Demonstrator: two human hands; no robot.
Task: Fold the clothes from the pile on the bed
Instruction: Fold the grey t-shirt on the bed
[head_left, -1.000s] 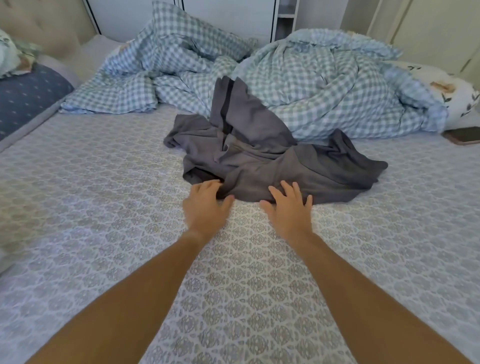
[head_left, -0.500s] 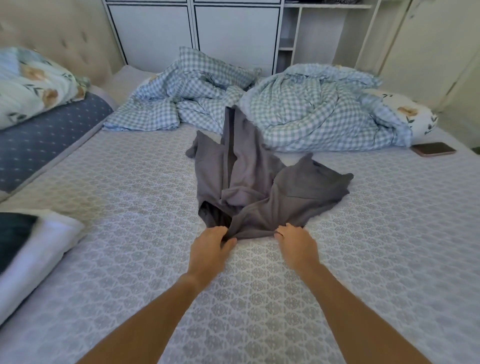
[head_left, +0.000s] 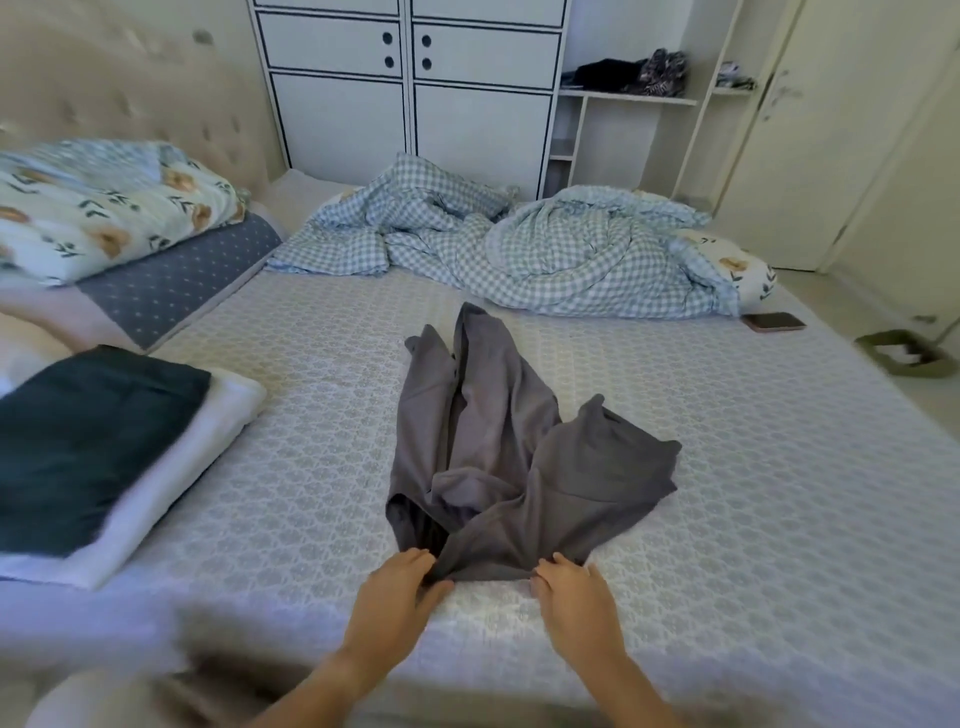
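A grey garment (head_left: 498, 457) lies crumpled and stretched lengthwise on the patterned bed sheet (head_left: 753, 493), its near edge close to the front of the bed. My left hand (head_left: 397, 590) pinches that near edge at its left corner. My right hand (head_left: 574, 592) grips the same edge at the right corner, fingers curled over the cloth. Part of the garment folds over itself in the middle, hiding its shape.
A crumpled checked duvet (head_left: 545, 260) fills the back of the bed. A folded dark cloth on a white one (head_left: 93, 441) lies at the left. Pillows (head_left: 104, 208) are at far left, a phone (head_left: 773, 321) at the right edge, a wardrobe (head_left: 410, 88) behind.
Both hands have taken hold of the garment's near edge and dragged it toward me, away from the duvet. The garment has stretched out lengthwise. My view has pulled back and risen.
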